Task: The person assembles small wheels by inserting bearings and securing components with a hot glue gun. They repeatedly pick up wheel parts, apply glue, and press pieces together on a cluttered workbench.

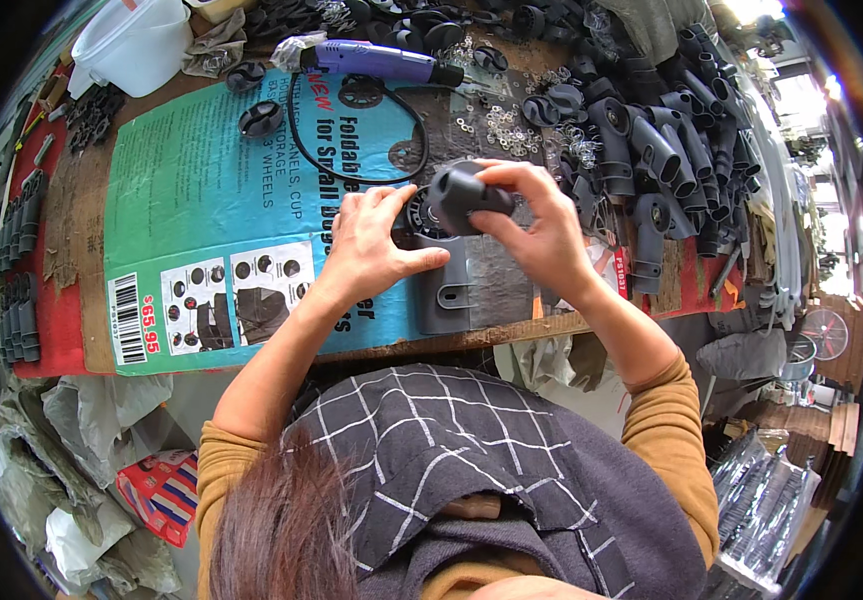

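Head view: pinches the dark cap [454, 197] between curled thumb and fingers of the right hand [541, 230], and rests the half-open left hand [373, 243] just beside, over the dark grey tubular piece [437, 317], presumably for steadying.

Your bare left hand [376, 235] is spreading its thumb while your bare right hand [541, 220] is pinching.

Your left hand is showing its back, the fingers pointing forward and the thumb stretching toward the right; your right hand is curling inward beside it, slightly apart, thumb and fingers closing in a grip. Your bare left forearm [286, 350] and bare right forearm [626, 325] are slanting inward, both emerging from mustard-brown fabric sleeves [666, 450] bunching near the elbows.
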`<state>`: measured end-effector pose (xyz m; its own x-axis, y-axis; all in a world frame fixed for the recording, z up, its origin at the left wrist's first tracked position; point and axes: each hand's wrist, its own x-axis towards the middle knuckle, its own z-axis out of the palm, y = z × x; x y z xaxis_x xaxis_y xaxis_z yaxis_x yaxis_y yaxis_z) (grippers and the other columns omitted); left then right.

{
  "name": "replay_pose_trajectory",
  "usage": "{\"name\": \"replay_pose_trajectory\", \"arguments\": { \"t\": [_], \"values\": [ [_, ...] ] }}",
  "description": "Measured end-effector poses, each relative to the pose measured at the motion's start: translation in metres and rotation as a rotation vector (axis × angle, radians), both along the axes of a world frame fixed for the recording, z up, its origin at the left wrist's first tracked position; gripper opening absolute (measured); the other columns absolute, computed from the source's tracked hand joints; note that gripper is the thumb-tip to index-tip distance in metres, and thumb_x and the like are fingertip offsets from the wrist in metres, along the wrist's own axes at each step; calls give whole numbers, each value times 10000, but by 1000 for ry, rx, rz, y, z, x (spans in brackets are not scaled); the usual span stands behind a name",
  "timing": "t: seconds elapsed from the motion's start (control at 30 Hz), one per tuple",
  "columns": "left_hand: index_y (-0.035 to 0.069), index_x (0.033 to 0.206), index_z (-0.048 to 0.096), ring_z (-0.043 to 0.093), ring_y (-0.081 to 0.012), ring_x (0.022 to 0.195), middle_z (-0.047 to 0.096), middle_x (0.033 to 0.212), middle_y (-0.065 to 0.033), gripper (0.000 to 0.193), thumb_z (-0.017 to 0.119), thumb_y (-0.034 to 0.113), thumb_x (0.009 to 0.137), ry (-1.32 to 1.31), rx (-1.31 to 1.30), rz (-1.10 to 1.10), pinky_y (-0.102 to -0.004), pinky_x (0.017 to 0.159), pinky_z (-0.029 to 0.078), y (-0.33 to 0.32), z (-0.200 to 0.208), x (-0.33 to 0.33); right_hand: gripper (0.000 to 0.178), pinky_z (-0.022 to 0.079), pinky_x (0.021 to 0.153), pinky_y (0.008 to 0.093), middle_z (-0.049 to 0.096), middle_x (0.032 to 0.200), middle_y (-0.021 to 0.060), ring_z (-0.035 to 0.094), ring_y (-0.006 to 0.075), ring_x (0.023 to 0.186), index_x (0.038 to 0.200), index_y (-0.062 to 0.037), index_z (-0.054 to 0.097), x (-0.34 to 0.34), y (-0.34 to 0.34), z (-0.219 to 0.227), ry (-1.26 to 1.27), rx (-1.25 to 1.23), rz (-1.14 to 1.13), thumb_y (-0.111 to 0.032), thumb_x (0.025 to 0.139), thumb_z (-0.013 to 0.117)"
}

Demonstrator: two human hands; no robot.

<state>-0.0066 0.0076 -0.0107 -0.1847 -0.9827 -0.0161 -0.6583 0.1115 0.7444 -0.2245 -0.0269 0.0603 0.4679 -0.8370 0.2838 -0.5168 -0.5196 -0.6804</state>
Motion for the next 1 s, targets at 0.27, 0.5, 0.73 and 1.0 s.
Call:
{"name": "replay_pose_trajectory", "arguments": {
  "t": [0.27,0.5,0.73,1.0],
  "values": [
    [56,1307,574,454,-326,1174,555,1268,-131,792,757,540,707,17,-64,25,-439,1036,352,-1,-5,0,355,449,954,401,655,1121,94,567,303,1062,1096,-78,655,18,-16,-17,231,14,149,-144,758,743],
    [16,1199,639,506,-328,1108,625,1148,-155,572,720,410,793,83,-13,-60,-423,987,408,-11,-5,6,409,457,974,387,658,1176,108,596,282,1114,1145,-76,655,4,-25,-27,204,282,194,-76,748,757],
    [-5,1164,602,519,-361,1065,568,1057,-178,516,754,303,780,14,40,-138,-439,944,436,-19,13,2,389,436,1006,385,592,1244,143,565,296,1173,1192,-72,593,7,-10,-59,-74,417,125,-92,824,715],
    [-41,1232,589,604,-211,1064,653,1141,-180,663,613,535,905,143,708,-230,-357,937,460,-28,30,-9,379,401,1028,437,542,1285,172,495,353,1219,1145,-60,597,-12,43,-61,-126,337,117,-104,797,741]
  ]
}}
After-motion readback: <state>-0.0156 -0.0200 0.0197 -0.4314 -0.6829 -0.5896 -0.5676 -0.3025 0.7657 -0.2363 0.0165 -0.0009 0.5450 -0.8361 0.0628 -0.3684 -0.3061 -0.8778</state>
